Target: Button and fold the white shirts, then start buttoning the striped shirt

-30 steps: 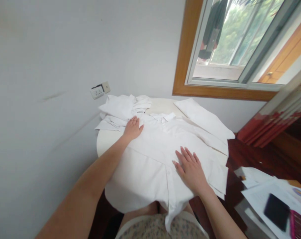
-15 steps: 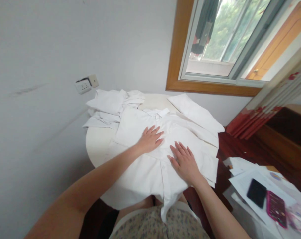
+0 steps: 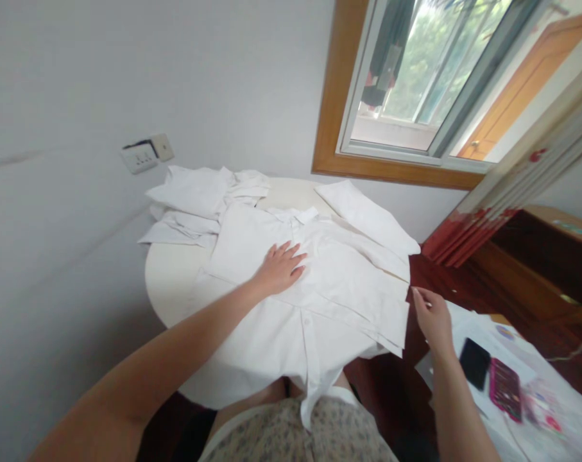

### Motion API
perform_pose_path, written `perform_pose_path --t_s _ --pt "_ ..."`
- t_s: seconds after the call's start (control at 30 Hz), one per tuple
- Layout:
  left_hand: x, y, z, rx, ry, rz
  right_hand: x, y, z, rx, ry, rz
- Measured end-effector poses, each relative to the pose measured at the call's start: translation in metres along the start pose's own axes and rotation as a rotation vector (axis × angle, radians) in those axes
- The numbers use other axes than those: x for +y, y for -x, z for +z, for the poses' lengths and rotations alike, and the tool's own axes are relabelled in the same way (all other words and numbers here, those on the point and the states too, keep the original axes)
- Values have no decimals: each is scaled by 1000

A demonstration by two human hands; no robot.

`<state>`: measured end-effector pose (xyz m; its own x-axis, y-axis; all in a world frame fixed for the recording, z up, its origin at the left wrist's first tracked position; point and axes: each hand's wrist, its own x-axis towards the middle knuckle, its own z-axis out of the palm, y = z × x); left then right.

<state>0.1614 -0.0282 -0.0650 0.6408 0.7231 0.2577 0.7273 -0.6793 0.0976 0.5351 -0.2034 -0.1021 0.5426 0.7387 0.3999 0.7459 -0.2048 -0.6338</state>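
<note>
- Left hand point(image 3: 280, 268): palm down, fingers slightly spread, resting on the middle of a white shirt point(image 3: 339, 256).
- Right hand point(image 3: 434, 314): fingers curled, thumb close to the forefinger, just beyond the table's right edge; whether anything was pinched there, I could not tell.
- The shirt lay across the table, collar point(image 3: 293, 216) toward the wall, its button strip point(image 3: 310, 346) running down over the near edge toward the person's lap.
- The step in hand looked like smoothing and arranging the cloth; the next move seemed to call for a steady left palm while the right side was straightened without dragging the rest.
- The table point(image 3: 170, 276) was pale and rounded, with a heap of white cloth point(image 3: 194, 192) at far left and another white piece point(image 3: 368, 215) at far right.
- Around it: a plain wall with a socket point(image 3: 141, 157), a wood-framed window point(image 3: 329, 128), a red-and-cream curtain point(image 3: 457, 234), and, lower right, papers beneath a dark phone point(image 3: 475, 363) and a pink-edged one point(image 3: 505, 389).
</note>
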Motion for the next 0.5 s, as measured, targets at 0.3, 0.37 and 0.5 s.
perform_pose_path --t_s 0.3,0.37,0.5 --pt "2 -1 -2 -12 9 -13 5 -2 28 -194 -556 626" --pt "1 -1 -1 -14 16 -17 10 -8 38 -307 -745 729" --pt "1 0 0 -11 19 -20 30 -21 52 -262 -796 693"
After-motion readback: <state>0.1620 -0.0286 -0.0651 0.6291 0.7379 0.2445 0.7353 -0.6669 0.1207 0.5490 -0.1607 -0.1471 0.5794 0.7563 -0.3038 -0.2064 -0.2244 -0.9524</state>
